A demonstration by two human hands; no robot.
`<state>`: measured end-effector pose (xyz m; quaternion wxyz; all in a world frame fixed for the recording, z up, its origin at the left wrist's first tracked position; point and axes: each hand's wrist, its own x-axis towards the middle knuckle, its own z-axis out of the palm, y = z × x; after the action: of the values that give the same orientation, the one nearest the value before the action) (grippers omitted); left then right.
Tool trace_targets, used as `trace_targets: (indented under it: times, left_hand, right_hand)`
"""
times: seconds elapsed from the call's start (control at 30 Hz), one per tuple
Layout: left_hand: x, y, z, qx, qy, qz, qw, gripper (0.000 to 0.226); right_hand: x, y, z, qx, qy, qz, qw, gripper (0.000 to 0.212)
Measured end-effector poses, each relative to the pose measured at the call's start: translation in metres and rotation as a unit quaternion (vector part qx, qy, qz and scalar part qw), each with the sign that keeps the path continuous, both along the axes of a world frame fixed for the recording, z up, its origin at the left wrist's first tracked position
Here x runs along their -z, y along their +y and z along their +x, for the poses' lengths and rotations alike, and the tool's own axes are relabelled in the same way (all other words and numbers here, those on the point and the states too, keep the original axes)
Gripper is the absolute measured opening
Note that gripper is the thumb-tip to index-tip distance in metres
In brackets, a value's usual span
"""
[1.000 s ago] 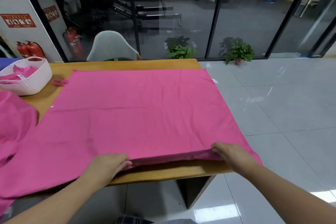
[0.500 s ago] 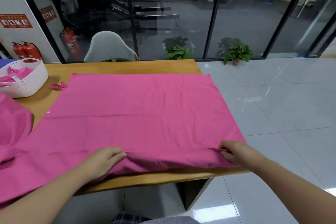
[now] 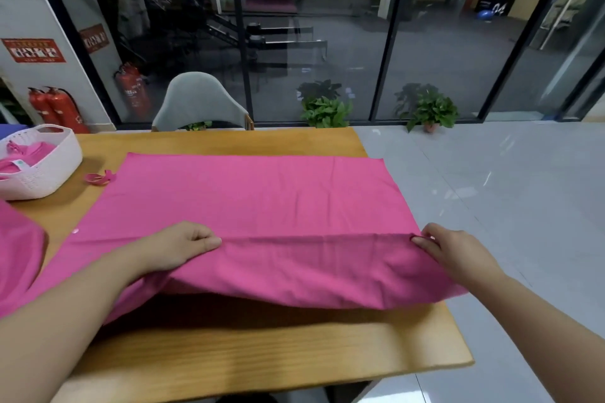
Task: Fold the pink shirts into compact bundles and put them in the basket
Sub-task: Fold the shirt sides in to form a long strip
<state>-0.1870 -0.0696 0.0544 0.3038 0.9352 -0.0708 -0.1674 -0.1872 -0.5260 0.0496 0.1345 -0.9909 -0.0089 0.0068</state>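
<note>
A large pink shirt [image 3: 255, 193] lies spread over the wooden table [image 3: 248, 350]. Its near edge is lifted off the table and folded away from me, forming a raised ridge. My left hand [image 3: 183, 244] pinches that ridge on the left side. On the right end of the ridge my right hand [image 3: 455, 252] grips the cloth. A white basket [image 3: 49, 170] stands at the far left of the table with folded pink cloth [image 3: 29, 155] inside. Another pink shirt [image 3: 16, 258] lies bunched at the left edge.
A small pink scrap [image 3: 98, 177] lies between the basket and the shirt. A grey chair [image 3: 199, 101] stands behind the table. The table's right edge borders a tiled floor [image 3: 507, 193]. Potted plants [image 3: 429, 108] and glass walls are beyond.
Both hands have lifted the shirt's near edge and carried it away from me over the shirt. Bare table now shows in front.
</note>
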Motion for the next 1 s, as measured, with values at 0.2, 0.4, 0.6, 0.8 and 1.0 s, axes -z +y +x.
trace_targets:
  times: [0.2, 0.4, 0.6, 0.8, 1.0]
  left_hand:
    - [-0.036, 0.005, 0.074, -0.018, 0.036, 0.025, 0.999, 0.028]
    - [0.012, 0.005, 0.171, -0.076, -0.072, 0.134, 0.985, 0.024]
    - [0.109, 0.007, 0.19, -0.106, -0.038, 0.126, 0.986, 0.008]
    - [0.117, 0.03, 0.181, -0.082, -0.027, 0.112, 0.99, 0.019]
    - [0.114, 0.073, 0.162, -0.044, -0.041, 0.138, 0.989, 0.047]
  right_hand:
    - [-0.025, 0.006, 0.076, 0.001, -0.02, -0.017, 1.0, 0.033]
    - [0.007, 0.034, 0.159, 0.066, -0.016, -0.054, 0.996, 0.019]
    - [0.073, 0.033, 0.184, 0.145, 0.048, -0.052, 0.987, 0.022]
    - [0.104, 0.024, 0.183, 0.168, 0.045, -0.031, 0.984, 0.044]
    - [0.114, 0.085, 0.159, -0.04, -0.121, -0.035, 0.991, 0.071]
